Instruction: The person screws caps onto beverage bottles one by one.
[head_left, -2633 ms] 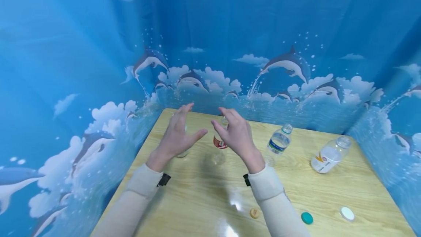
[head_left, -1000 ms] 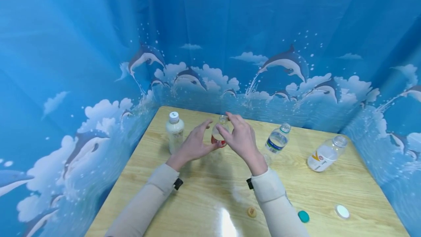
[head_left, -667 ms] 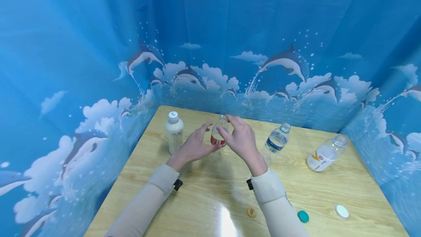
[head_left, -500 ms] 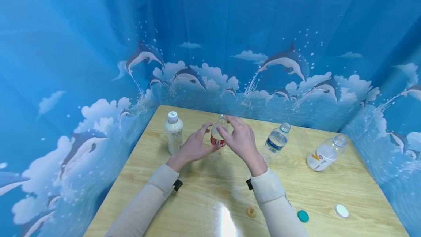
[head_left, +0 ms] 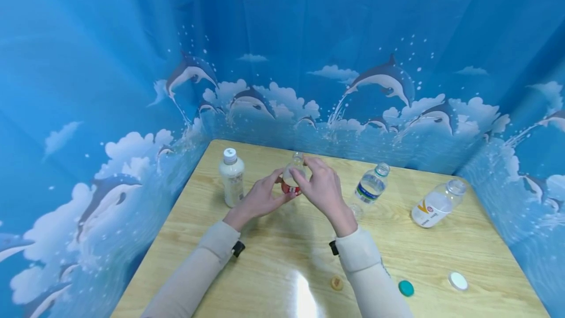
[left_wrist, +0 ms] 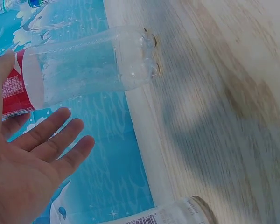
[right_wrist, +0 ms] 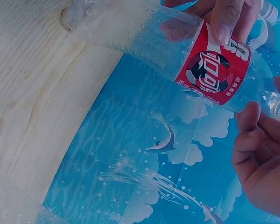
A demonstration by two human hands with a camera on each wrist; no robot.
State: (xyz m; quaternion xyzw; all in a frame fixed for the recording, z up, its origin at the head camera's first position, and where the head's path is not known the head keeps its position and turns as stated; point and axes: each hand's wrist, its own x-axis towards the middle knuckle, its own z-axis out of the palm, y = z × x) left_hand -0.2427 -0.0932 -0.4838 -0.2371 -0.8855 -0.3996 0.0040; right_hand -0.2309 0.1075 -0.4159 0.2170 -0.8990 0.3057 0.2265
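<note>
An uncapped clear plastic cola bottle (head_left: 290, 188) with a red label (right_wrist: 214, 70) stands between the two hands near the table's back edge. My left hand (head_left: 261, 195) grips it around the label, thumb on one side; its other fingers spread loose below in the left wrist view, beside the clear lower body (left_wrist: 84, 67). At the neck, my right hand (head_left: 324, 185) has thumb and index finger around the bottle, other fingers curled in the right wrist view. To the left stands a pale bottle (head_left: 232, 180) with a white cap.
Right of the hands stand an open water bottle (head_left: 372, 185) with a blue-green label and an open wide-mouth bottle (head_left: 434, 209). Three loose caps lie in front: yellow (head_left: 337, 283), green (head_left: 406, 288) and white (head_left: 458, 280). A blue dolphin curtain (head_left: 273, 63) borders the table.
Both hands came down and inward from above the table to the cola bottle. The left hand's fingers have drawn in around its label, and the pale bottle came into full view.
</note>
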